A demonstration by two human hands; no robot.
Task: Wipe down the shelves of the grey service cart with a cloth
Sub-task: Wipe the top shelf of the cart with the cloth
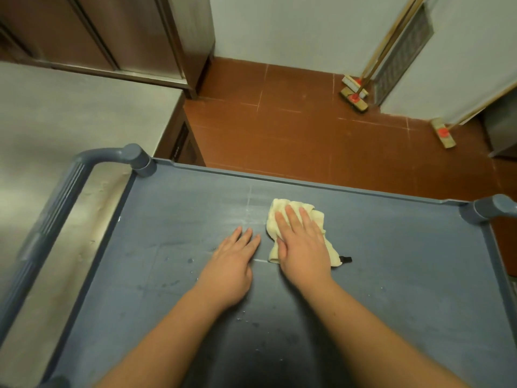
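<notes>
Right grip [303, 247] flat on cloth [282, 214], cart shelf [405, 261].

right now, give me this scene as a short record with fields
surface: top shelf of grey plastic service cart
cloth: crumpled pale yellow cloth, lying on the shelf
right hand: right hand flat on the cloth, fingers straight
left hand: left hand flat on bare shelf beside the cloth
marks: water droplets left of the hands
</notes>
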